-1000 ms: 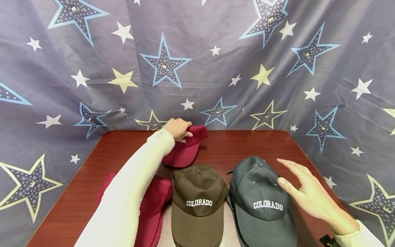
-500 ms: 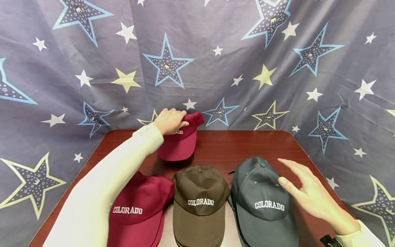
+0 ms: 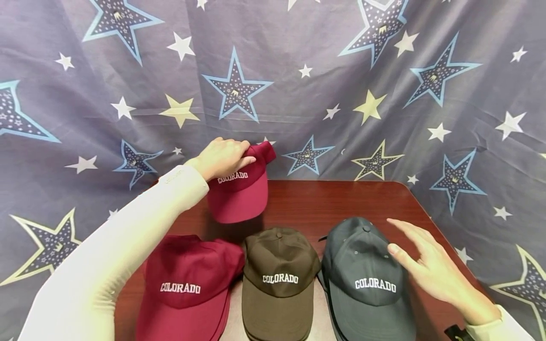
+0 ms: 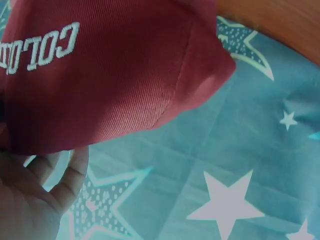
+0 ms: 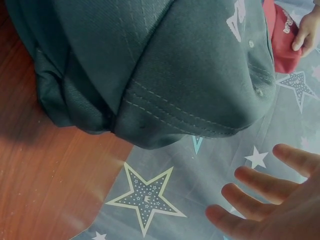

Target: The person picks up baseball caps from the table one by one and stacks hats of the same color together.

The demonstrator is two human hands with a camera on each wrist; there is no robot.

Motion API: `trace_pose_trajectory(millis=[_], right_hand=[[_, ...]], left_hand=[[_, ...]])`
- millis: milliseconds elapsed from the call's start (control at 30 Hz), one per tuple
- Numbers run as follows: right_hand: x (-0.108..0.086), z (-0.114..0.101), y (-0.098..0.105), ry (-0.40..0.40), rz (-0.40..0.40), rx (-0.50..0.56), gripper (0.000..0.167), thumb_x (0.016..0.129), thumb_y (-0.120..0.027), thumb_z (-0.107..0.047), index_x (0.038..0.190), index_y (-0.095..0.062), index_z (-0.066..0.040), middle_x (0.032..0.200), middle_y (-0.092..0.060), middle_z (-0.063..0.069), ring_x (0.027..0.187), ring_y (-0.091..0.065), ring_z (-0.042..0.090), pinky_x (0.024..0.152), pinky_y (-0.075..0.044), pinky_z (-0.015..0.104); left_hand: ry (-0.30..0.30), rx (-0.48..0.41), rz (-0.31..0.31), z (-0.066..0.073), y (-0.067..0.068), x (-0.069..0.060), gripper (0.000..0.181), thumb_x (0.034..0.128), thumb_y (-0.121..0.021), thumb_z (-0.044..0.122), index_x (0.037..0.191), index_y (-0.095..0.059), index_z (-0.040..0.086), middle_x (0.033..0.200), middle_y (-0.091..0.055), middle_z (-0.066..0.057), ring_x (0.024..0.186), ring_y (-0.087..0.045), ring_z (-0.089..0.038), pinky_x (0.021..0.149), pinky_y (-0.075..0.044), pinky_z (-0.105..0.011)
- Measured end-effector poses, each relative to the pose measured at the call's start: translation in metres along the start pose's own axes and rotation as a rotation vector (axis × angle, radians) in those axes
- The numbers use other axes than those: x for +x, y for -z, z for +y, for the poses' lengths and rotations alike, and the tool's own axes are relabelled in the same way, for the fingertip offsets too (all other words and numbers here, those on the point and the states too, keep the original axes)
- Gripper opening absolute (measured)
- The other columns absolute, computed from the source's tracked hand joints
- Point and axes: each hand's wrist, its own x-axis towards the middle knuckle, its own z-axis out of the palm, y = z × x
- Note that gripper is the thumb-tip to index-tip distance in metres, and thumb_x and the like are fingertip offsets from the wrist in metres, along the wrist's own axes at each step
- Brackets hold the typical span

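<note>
My left hand grips the crown of a maroon baseball cap lettered COLORADO, held up above the far part of the table. The left wrist view shows the same maroon cap close up, with curled fingers at its top edge. Beside a dark grey-green cap is my right hand, its fingers extended and holding nothing. In the right wrist view those fingers stand apart from the grey-green cap. A second maroon cap and a brown cap lie to the left of it.
The caps at the front sit in a row on a reddish-brown table, seemingly stacked, with extra brims showing below. A star-patterned grey cloth hangs behind the table and along its sides.
My left hand has lifted the maroon cap up and moved it left. The front maroon cap, earlier partly behind my left sleeve, now shows fully. My right hand has barely moved.
</note>
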Motion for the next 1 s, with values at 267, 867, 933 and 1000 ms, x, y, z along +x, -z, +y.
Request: trace_pose_trajectory(millis=[267,867,933,1000], right_hand=[[-0.001,0.001,-0.001,0.002,0.005,0.003,0.062,0.097,-0.071,-0.023,0.153,-0.047,-0.033,0.15,-0.053,0.004,0.135,-0.041,0.021,0.104,-0.017,0.007],[0.0,-0.001,-0.003,-0.002,-0.006,0.013,0.062,0.097,-0.071,-0.023,0.153,-0.047,-0.034,0.15,-0.052,0.001,0.134,-0.041,0.02,0.102,-0.018,0.007],[0.0,-0.001,-0.003,-0.001,-0.006,0.012,0.062,0.097,-0.071,-0.023,0.153,-0.047,-0.034,0.15,-0.052,0.001,0.134,-0.041,0.021,0.102,-0.018,0.007],[0.001,-0.001,-0.003,0.003,-0.006,0.013,0.062,0.097,-0.071,-0.023,0.153,-0.047,-0.033,0.15,-0.052,0.002,0.134,-0.041,0.022,0.102,-0.018,0.007]], left_hand=[[-0.019,0.001,-0.015,-0.005,0.03,-0.019,0.034,0.1016,-0.061,0.037,0.087,-0.054,0.008,0.073,-0.063,-0.012,0.077,-0.068,-0.033,0.072,-0.051,-0.053],[-0.1,0.042,-0.143,0.03,0.071,-0.084,0.034,0.0999,-0.064,0.037,0.079,-0.052,0.013,0.062,-0.056,-0.003,0.07,-0.066,-0.029,0.065,-0.044,-0.049],[-0.105,0.04,-0.149,0.035,0.075,-0.09,0.034,0.0995,-0.064,0.038,0.078,-0.052,0.015,0.063,-0.057,0.0,0.07,-0.067,-0.028,0.065,-0.044,-0.049],[-0.119,0.041,-0.143,0.039,0.077,-0.097,0.034,0.099,-0.065,0.038,0.077,-0.052,0.015,0.063,-0.057,0.001,0.071,-0.068,-0.028,0.068,-0.046,-0.049]])
